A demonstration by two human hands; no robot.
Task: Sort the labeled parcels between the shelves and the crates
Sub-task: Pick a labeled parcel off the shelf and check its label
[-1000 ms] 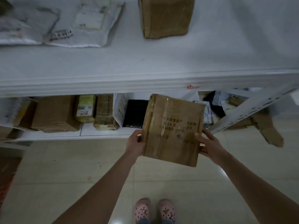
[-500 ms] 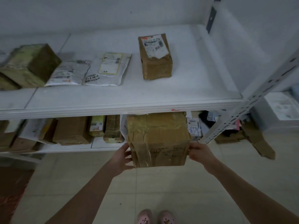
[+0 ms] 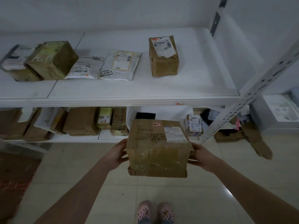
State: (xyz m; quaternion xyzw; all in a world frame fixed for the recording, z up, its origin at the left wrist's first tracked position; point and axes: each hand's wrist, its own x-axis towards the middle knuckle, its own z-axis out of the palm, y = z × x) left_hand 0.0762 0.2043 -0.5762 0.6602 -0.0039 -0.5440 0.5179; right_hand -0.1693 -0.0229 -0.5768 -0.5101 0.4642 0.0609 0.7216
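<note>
Holding taped cardboard parcel (image 3: pixel 158 147) in mid-air, label up, just in front of lower shelf (image 3: pixel 105 135), over tiled floor (image 3: pixel 77 162). Gripped on left face with curled fingers of left hand (image 3: pixel 115 155), on right face with curled fingers of right hand (image 3: pixel 202 156). On upper shelf (image 3: pixel 178 88): small labeled box (image 3: pixel 163 57), white mailers (image 3: pixel 120 66).

Dim room: white wall (image 3: pixel 113 13), white metal shelving (image 3: pixel 113 101), glossy beige floor tiles (image 3: pixel 226 183), reddish mat (image 3: pixel 14 183) left.

We hold a taped box (image 3: pixel 157 147) between our left hand (image 3: pixel 115 153) and right hand (image 3: pixel 200 155). Parcels lie on the white shelf (image 3: pixel 145 92) ahead
</note>
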